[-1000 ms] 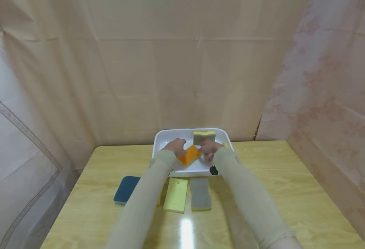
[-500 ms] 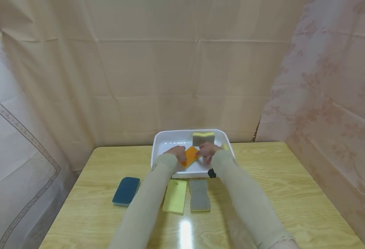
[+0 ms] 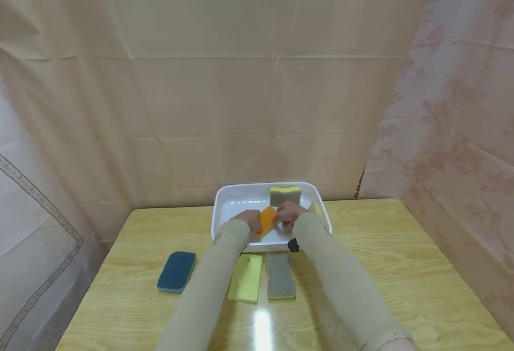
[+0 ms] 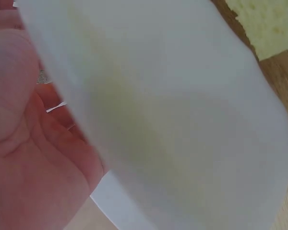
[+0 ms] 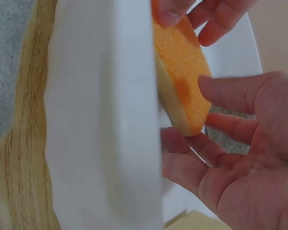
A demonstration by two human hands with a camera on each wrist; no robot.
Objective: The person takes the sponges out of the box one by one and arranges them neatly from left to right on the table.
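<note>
- Since the frame a second ago, the person's left grip [image 3: 249,220] has closed in over the orange sponge [image 3: 267,218], covering more of it; the other sponges look unmoved.
- Far left, a blue sponge [image 3: 176,272] lies flat on the bench [image 3: 415,273], outside the white tray [image 3: 230,205].
- The left grip, over the tray, pinches one end of the orange sponge.
- Nearer me, a yellow sponge [image 3: 245,279] also lies outside.
- The orange sponge is inside the tray, between both grips; I'd judge its handling unfinished, and can't tell whether it touches the tray floor.
- A grey sponge [image 3: 281,276] is the third outside.
- A grey-and-yellow sponge [image 3: 285,197] stands by the tray's back wall, seemingly settled.
- The right grip [image 3: 289,213] pinches the orange sponge's other end, thumb on its face.
- Rightmost, a pale sponge [image 3: 316,208] sits in the tray, partly hidden.
</note>
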